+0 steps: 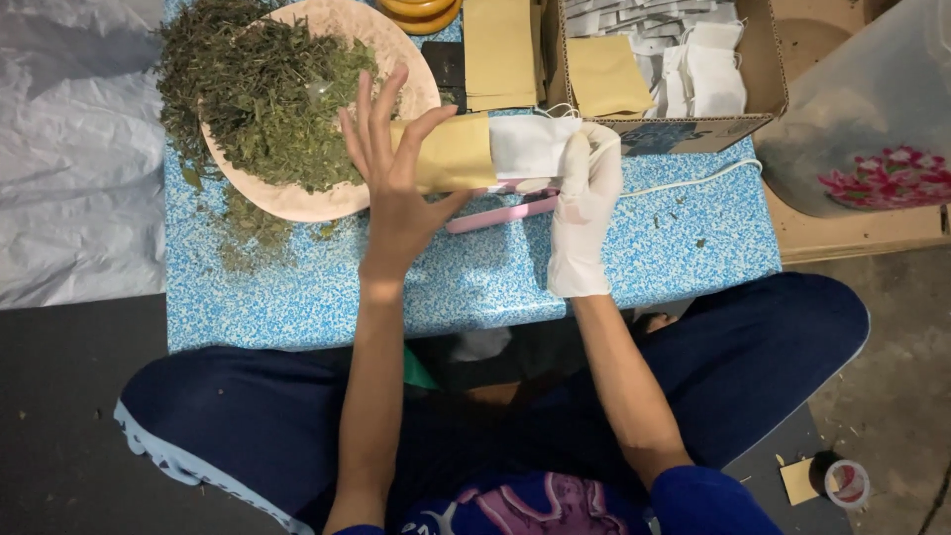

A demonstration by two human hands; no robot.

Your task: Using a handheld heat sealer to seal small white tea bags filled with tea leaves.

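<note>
A: Two hands meet over the blue speckled surface [466, 287], both on one kraft-brown paper envelope [451, 154]. That envelope is my landmark.

B: What does each hand do with it?

A: The left hand [396, 188] is bare. Its thumb lies along the envelope's near edge and its index finger curls over the top, so it is grasping the envelope's closed end, with the other fingers spread upward. The right hand [584, 213], in a white glove, is closed around the white filter bag [530, 146] that sticks out of the envelope's open end.

B: Is the bag partly inside?

A: Yes, one end sits in the envelope's mouth, the rest shows to the right of it. A white string [693, 178] trails off to the right from there across the surface.

B: And around the envelope?

A: Just beneath it lies a pink flat tool [500, 211], partly covered by both hands. Left of the envelope stands a pale round tray [396, 59] heaped with dried green herb [267, 94], some of it spilled onto the surface. Behind the envelope lies a stack of brown envelopes [498, 50]. To its right rear is a cardboard box [763, 59] holding more white bags and one brown envelope.
</note>
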